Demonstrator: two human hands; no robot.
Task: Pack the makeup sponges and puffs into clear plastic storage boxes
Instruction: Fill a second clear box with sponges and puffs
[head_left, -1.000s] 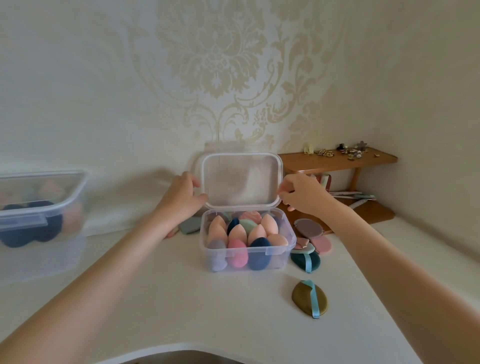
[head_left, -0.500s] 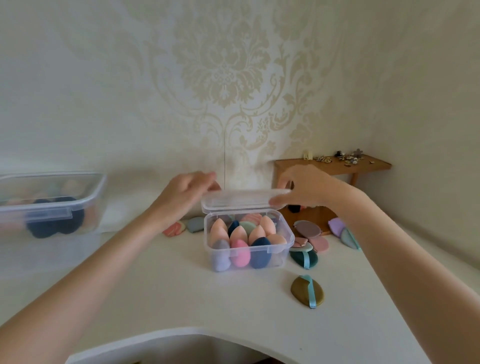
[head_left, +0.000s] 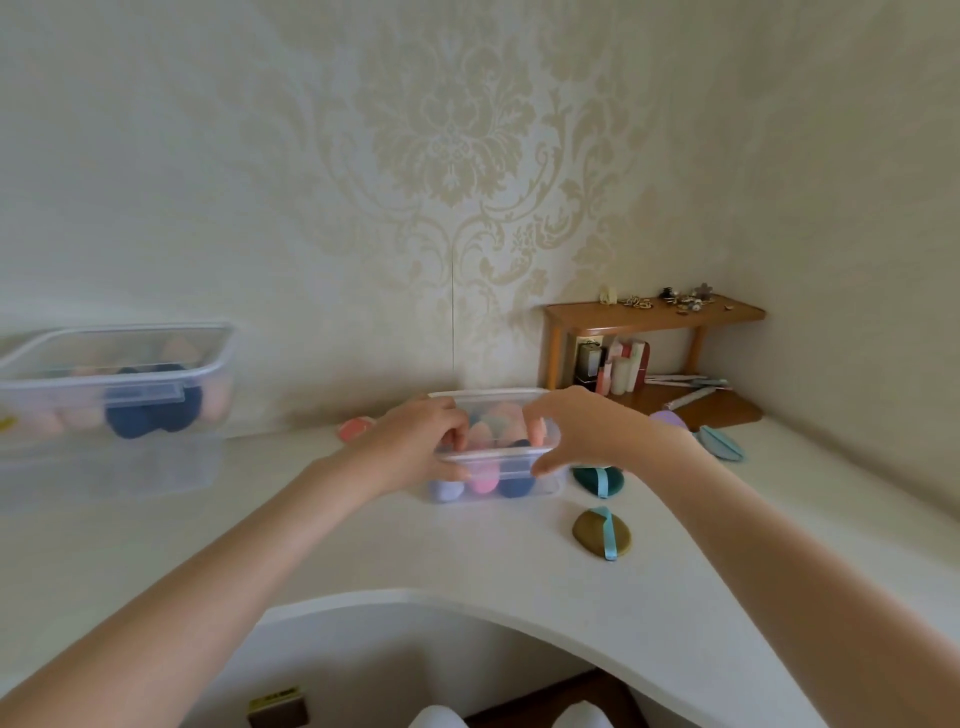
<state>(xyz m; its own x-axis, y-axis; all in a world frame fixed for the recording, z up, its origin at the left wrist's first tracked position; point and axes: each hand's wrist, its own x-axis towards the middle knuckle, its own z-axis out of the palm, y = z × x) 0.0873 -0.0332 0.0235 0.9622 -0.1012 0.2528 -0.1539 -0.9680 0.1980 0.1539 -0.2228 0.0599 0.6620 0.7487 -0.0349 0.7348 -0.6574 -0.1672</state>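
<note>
Lid-closing step in hand. Small clear box (head_left: 496, 480) sits on the white desk (head_left: 363, 551), centre, near the wall. Lid (head_left: 491, 415) lies flat on top of it. Box is full of teardrop sponges (head_left: 480, 480): lilac, pink and navy show through the front wall, peach ones through the lid.

Left hand (head_left: 415, 447) sits on the lid's left front corner, fingers curled over the top, thumb at the front rim. Right hand (head_left: 576, 434) mirrors it on the right front corner, fingers bent down on the lid, thumb under the front edge. Both hands pinch narrow onto lid and rim; neither carries anything loose.

Whether the lid is fully seated, cannot tell; the front latch area is partly hidden by the thumbs.

Still loose on the desk, right of the box: olive puff (head_left: 601, 532) with a blue strap, nearest; teal puff (head_left: 597, 480) just beside the box; lilac puff (head_left: 667, 418) and light blue puff (head_left: 719, 441) farther back by the wooden shelf (head_left: 654, 314). A pink piece (head_left: 356, 428) lies behind the left hand. Larger clear box (head_left: 114, 384) at far left, lid on, holds more sponges.

Judgement: sponges done for this box, puffs not yet packed. Next move calls for even downward pressure at both front corners until the lid catches, then freeing the hands to gather the puffs.
</note>
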